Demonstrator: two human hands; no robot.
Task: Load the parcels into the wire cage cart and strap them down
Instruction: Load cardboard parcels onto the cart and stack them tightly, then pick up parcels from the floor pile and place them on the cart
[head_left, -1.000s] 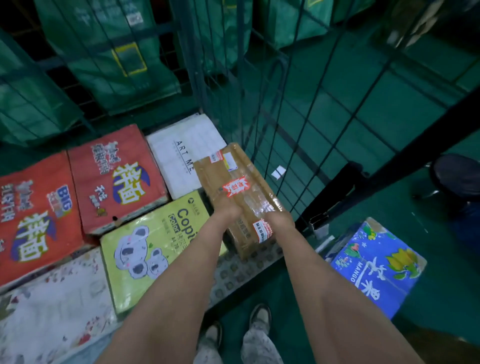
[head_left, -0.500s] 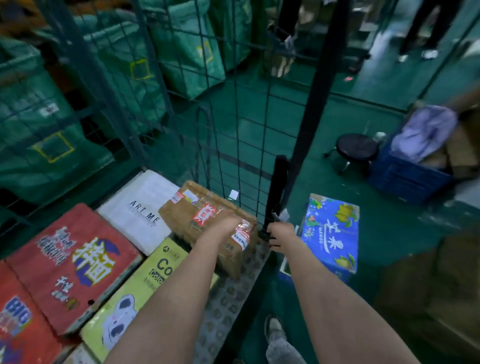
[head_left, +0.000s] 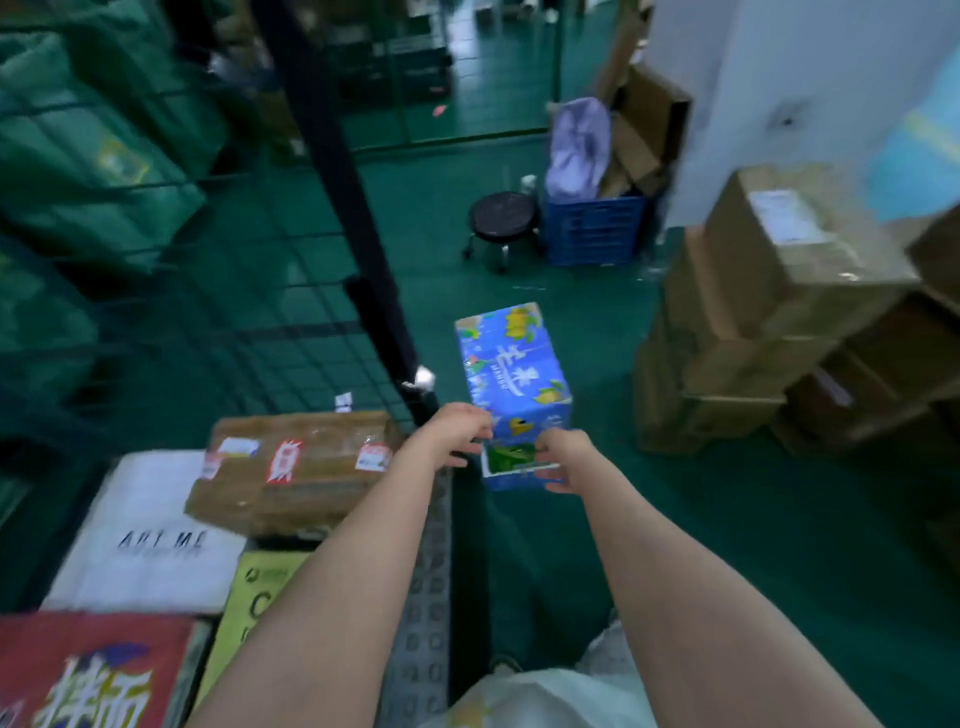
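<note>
A blue printed box (head_left: 511, 364) stands on the green floor just right of the wire cage cart (head_left: 260, 332). My left hand (head_left: 457, 431) grips its near left corner, and my right hand (head_left: 563, 457) grips its near end, thumb on top and fingers underneath. Inside the cart lie a brown taped parcel (head_left: 296, 467), a white "ART ME" parcel (head_left: 140, 540), a yellow box (head_left: 260, 587) and a red box (head_left: 93, 670). The cart's studded floor edge (head_left: 426, 597) runs under my left forearm. No strap can be made out.
The cart's black corner post (head_left: 332, 171) rises left of the blue box. Stacked brown cartons (head_left: 769, 322) stand at the right. A black stool (head_left: 501, 218) and a blue crate (head_left: 595, 228) sit further back. Green sacks (head_left: 93, 156) hang behind the cage.
Both hands left the brown parcel, which now lies in the cart, and moved right to the blue box on the floor. The view swung to the right.
</note>
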